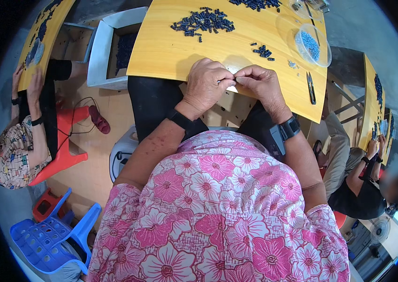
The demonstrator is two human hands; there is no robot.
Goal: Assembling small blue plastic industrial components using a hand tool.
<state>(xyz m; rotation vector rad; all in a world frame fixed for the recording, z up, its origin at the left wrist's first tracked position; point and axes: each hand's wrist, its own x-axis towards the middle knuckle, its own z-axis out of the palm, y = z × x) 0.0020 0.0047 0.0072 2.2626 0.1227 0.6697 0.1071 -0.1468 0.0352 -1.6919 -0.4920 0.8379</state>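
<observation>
My left hand and my right hand meet over the near edge of the yellow wooden table. Thumb and fingers of each are pinched together, and a tiny dark thing shows between the fingertips, too small to name. Beyond them lies a large pile of small dark cylindrical parts. A smaller group of the same dark parts is nearer my right hand. Right of that group are a few tiny pale pieces, black-handled thread snips and a round clear tub of small blue pieces.
A white open box stands left of the table. A red stool and a blue plastic chair are at the left. One person works at a table to the left, another to the right.
</observation>
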